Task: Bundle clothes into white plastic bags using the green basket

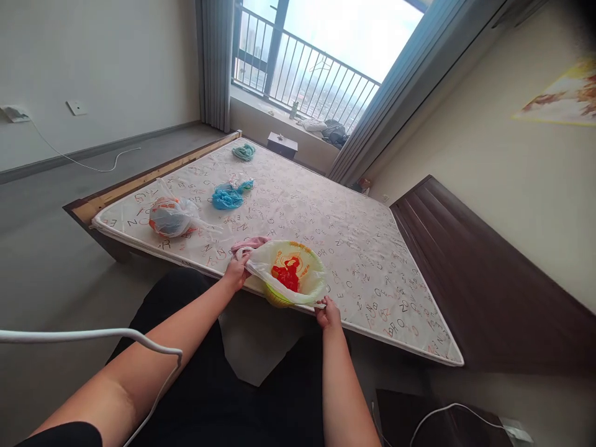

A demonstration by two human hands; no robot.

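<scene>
A yellow-green basket (278,298) rests at the near edge of the mattress, lined with a white plastic bag (261,261) with printing on it. Something red (287,273) shows inside the bag, perhaps print or contents; I cannot tell which. My left hand (237,272) is closed on the bag's edge at the left. At the lower right of the rim, my right hand (328,312) pinches another part of the bag. A pink cloth (254,243) lies just beyond my left hand, against the bag.
On the patterned mattress (354,261) lie a knotted white bag (172,217), a blue plastic bag (228,196) and a teal bundle (244,152). A dark headboard (488,279) stands at the right. A white cable (93,336) crosses above my left arm.
</scene>
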